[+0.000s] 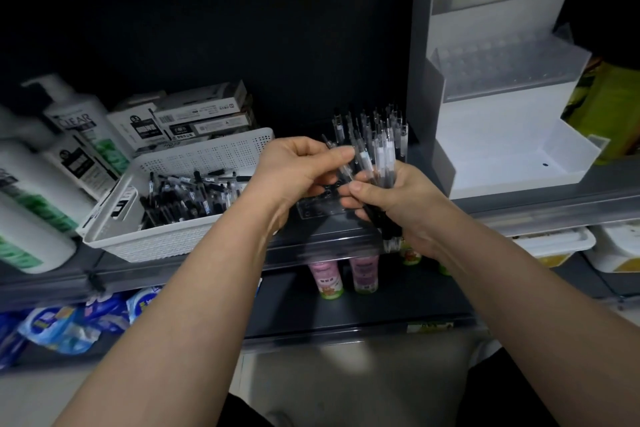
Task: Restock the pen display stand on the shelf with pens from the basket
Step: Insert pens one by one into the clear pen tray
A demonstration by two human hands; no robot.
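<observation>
A white perforated basket (194, 163) stands on the dark shelf, left of centre, with several black-and-clear pens (188, 196) lying in it. To its right is a clear pen display stand (317, 208) with several pens (372, 128) upright at its back. My right hand (394, 204) grips a bundle of pens (382, 166) just over the stand. My left hand (301, 170) pinches one pen out of that bundle, its fingertips near the top of the bundle.
Shampoo bottles (76, 135) and pen boxes (194, 114) sit left of and behind the basket. A tall white display unit (502, 135) stands to the right. Small bottles (343, 274) and blue packets (69, 322) fill the shelf below.
</observation>
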